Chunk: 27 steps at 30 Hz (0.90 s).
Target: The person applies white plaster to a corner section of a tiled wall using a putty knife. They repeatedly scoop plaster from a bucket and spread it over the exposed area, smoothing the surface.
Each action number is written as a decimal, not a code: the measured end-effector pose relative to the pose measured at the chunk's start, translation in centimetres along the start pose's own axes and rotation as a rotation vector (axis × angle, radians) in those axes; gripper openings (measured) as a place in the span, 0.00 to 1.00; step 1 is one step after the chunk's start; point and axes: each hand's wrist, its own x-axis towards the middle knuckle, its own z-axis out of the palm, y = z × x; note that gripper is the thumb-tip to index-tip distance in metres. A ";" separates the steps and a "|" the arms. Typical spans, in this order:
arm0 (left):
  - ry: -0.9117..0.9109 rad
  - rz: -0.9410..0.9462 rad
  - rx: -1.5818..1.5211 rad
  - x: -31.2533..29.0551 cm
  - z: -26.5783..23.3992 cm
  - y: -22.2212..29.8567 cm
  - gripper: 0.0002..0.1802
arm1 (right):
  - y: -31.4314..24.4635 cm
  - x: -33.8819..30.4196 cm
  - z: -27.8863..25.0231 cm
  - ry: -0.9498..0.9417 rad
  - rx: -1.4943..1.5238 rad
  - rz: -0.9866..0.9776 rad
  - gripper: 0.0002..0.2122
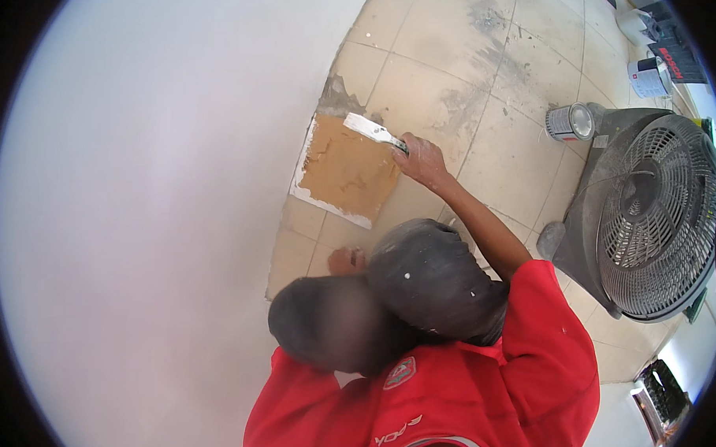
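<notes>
One view shows it all, looking down from the head camera at a person in a red shirt (478,385) who leans toward a white wall (154,201). The right hand (422,159) reaches out over the tiled floor (495,141), and its fingers (406,143) are curled tight around the handle of a putty knife (373,130). The wide flat blade of the putty knife is smeared white and points left, and it lies against the top right corner of a brown patch (348,172). The brown patch sits low down, right where the white wall meets the tiled floor, and it has a ragged white edge along its left and bottom sides. A rough grey spot sits just above it. The left hand (347,261) is lower down, near the tiled floor below the brown patch. It looks bunched up, but a dark round bucket (435,281) covers part of it, so I cannot tell if its fingers hold anything. The dark round bucket has small white specks on it and sits close to the person's chest. To the right stands a big grey fan (650,214) on the tiled floor. A small tin can (570,122) lies just beside the fan, at its upper left.
</notes>
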 end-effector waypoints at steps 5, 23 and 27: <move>0.164 -0.239 -0.421 3.9 -3.1 3.2 0.23 | 4.1 1.1 0.8 0.007 -0.025 0.189 0.18; -0.024 -0.493 -0.786 6.5 -3.1 2.6 0.25 | 4.6 2.2 7.0 -0.013 -0.105 0.187 0.17; 0.023 -0.480 -0.793 6.2 -3.0 2.7 0.23 | 4.6 2.3 7.3 0.015 -0.111 0.253 0.18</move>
